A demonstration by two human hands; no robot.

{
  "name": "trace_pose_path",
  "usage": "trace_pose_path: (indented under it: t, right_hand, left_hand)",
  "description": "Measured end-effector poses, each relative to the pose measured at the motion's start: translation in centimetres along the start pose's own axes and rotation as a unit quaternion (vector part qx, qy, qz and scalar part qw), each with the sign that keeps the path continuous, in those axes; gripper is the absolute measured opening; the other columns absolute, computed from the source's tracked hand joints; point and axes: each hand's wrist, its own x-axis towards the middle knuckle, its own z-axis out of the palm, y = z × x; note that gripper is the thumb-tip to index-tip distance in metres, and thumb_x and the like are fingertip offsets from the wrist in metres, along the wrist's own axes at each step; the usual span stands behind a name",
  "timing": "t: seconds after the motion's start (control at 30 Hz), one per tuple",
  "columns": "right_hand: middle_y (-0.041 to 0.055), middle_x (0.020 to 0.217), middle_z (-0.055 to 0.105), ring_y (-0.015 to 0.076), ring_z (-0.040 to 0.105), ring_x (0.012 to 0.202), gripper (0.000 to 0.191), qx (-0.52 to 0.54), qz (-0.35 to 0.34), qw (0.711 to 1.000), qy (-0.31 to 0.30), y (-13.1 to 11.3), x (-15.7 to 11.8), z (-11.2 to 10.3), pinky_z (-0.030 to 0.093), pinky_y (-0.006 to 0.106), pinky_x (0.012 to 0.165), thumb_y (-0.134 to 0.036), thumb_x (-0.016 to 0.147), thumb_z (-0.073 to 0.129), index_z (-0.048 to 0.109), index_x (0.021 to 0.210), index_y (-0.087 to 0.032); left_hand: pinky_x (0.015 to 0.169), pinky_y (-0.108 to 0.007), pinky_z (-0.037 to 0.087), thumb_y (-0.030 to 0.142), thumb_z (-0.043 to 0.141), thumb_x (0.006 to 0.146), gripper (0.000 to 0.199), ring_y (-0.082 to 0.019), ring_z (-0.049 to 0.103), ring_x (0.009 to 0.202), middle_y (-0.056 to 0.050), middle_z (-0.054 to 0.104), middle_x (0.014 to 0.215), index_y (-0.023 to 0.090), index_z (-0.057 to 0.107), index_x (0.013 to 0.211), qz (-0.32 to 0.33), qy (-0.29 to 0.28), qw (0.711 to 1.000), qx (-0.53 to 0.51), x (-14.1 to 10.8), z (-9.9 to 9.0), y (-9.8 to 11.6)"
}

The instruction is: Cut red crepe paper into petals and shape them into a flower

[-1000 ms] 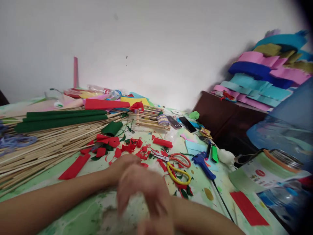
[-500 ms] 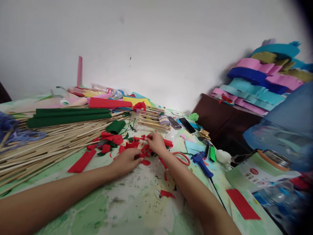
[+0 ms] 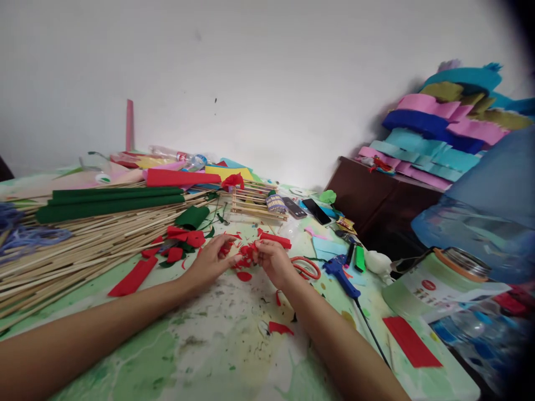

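Above the middle of the table my right hand [image 3: 272, 260] pinches a bit of red crepe paper [image 3: 247, 255] between thumb and fingertips. Facing it, my left hand [image 3: 214, 259] has its thumb and fingers apart, with the thumb tip close to the same red paper; I cannot tell if it touches. Loose red scraps lie around both hands, among them a rounded red petal [image 3: 244, 276] just below. A rolled red strip [image 3: 275, 240] lies behind my right hand. Orange-handled scissors [image 3: 307, 267] rest to the right of that hand.
Bamboo sticks [image 3: 96, 236] and green paper rolls [image 3: 112, 201] cover the left side. A blue glue gun [image 3: 343, 277], two phones [image 3: 316, 211] and a green jug [image 3: 434, 281] stand or lie to the right. A small stick frame [image 3: 259, 205] sits at the back.
My left hand has opened, its thumb and fingers spreading apart. My right hand has turned slightly and holds red paper at its fingertips. The whole view has shifted a little.
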Motion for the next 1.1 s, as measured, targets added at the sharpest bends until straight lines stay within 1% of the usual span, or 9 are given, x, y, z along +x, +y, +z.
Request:
trace_pose_path:
  t: [0.1,0.23,0.33,0.57,0.7,0.83,0.93,1.03,1.1]
  right_hand:
    - [-0.0029,0.056,0.052,0.0096,0.048,0.051,0.02,0.045,0.04,0.998,-0.035,-0.4,-0.9,0.5,0.039,0.023,0.055,-0.029,0.059,0.067,0.053,0.065,-0.017]
    - [-0.0011,0.057,0.057,0.01,0.052,0.052,0.017,0.074,0.07,0.993,-0.053,-0.8,-1.7,0.6,0.041,0.023,0.055,-0.028,0.063,0.067,0.056,0.067,-0.016]
    - [-0.0009,0.057,0.059,0.0102,0.053,0.053,0.016,0.086,0.069,0.993,-0.037,-0.8,-2.0,0.3,0.041,0.022,0.054,-0.027,0.063,0.066,0.054,0.065,-0.017]
    - [-0.0009,0.059,0.059,0.0106,0.053,0.052,0.02,0.056,0.044,0.997,0.0,-0.4,-2.1,-0.4,0.042,0.023,0.054,-0.032,0.065,0.065,0.049,0.066,-0.018]
    - [-0.0012,0.06,0.057,0.0127,0.053,0.055,0.02,-0.012,0.005,0.999,0.035,0.1,-1.8,-0.8,0.042,0.026,0.057,-0.036,0.069,0.06,0.048,0.069,-0.019]
    - [-0.0031,0.059,0.051,0.0141,0.048,0.061,0.015,-0.111,-0.057,0.988,0.089,0.4,-1.2,-2.0,0.035,0.026,0.06,-0.028,0.068,0.061,0.049,0.064,-0.02]
    - [-0.0024,0.061,0.049,0.0152,0.045,0.064,0.013,-0.311,-0.144,0.928,0.147,0.2,-0.7,-3.3,0.031,0.026,0.062,-0.024,0.073,0.059,0.051,0.064,-0.02]
    - [0.0006,0.066,0.052,0.0167,0.046,0.065,0.012,-0.536,-0.21,0.796,0.185,-0.2,-0.4,-4.4,0.03,0.027,0.061,-0.024,0.082,0.049,0.053,0.071,-0.02]
    - [0.0029,0.071,0.056,0.0182,0.049,0.068,0.012,-0.598,-0.211,0.749,0.194,-0.4,-0.3,-5.0,0.032,0.028,0.062,-0.023,0.083,0.046,0.055,0.076,-0.019]
  left_hand:
    - [0.087,-0.04,0.046,0.041,0.068,0.07,0.057,-0.028,0.054,0.11,-0.014,0.058,0.12,0.018,0.05,0.119,-0.009,-0.045,0.995,-0.091,0.0,0.2,0.5]
    - [0.079,-0.039,0.05,0.038,0.069,0.069,0.036,-0.025,0.065,0.09,-0.009,0.07,0.095,0.016,0.06,0.096,-0.083,-0.132,0.962,-0.225,-0.2,0.5,1.3]
    - [0.073,-0.034,0.05,0.033,0.072,0.067,0.024,-0.021,0.066,0.078,-0.005,0.071,0.082,0.016,0.064,0.081,-0.13,-0.132,0.946,-0.268,-0.5,0.5,1.9]
    - [0.053,-0.02,0.043,0.019,0.071,0.07,0.016,-0.009,0.058,0.058,0.0,0.065,0.07,0.017,0.065,0.085,-0.25,-0.164,0.855,-0.423,-2.1,0.2,3.7]
    - [0.056,-0.02,0.043,0.017,0.072,0.068,0.018,-0.009,0.056,0.059,0.0,0.061,0.069,0.017,0.065,0.085,-0.248,-0.153,0.864,-0.411,-2.3,0.4,3.4]
    - [0.052,-0.022,0.04,0.027,0.068,0.07,0.016,-0.011,0.054,0.058,0.001,0.061,0.071,0.019,0.062,0.083,-0.186,-0.154,0.932,-0.271,-1.8,0.0,2.9]
    - [0.053,-0.025,0.038,0.033,0.064,0.071,0.015,-0.014,0.053,0.058,-0.001,0.061,0.065,0.018,0.063,0.073,-0.06,-0.251,0.966,-0.028,-1.9,-0.9,3.4]
    - [0.051,-0.027,0.032,0.038,0.066,0.067,0.019,-0.017,0.051,0.059,-0.002,0.06,0.063,0.02,0.063,0.067,0.027,-0.295,0.937,0.186,-2.7,-1.7,4.0]
    - [0.05,-0.027,0.029,0.039,0.067,0.064,0.02,-0.019,0.052,0.061,-0.003,0.062,0.068,0.02,0.063,0.067,0.046,-0.305,0.916,0.257,-3.2,-2.0,4.2]
